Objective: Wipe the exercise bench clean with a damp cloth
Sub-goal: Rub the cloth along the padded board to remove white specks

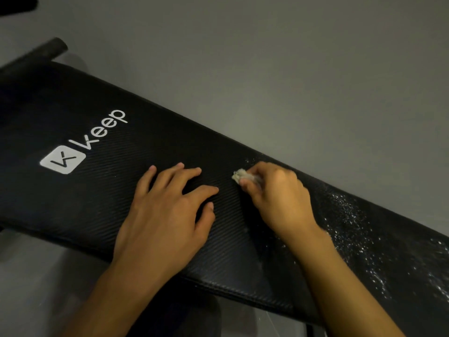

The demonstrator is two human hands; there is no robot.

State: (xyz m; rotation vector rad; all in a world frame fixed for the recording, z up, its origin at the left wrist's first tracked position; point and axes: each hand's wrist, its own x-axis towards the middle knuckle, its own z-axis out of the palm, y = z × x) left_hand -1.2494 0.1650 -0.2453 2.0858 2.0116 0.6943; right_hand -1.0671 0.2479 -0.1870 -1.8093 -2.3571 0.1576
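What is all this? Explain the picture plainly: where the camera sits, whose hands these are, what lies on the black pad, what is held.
No machine here: a person works with bare hands. The one picture comes from a camera worn on the person's head, looking forward and down. The long black pad is an exercise bench with a white Keep logo, standing on a grey floor. The left hand rests flat on it, fingers spread. The right hand grips a small crumpled pale cloth against the pad. White specks lie scattered over the bench to the right of that hand.
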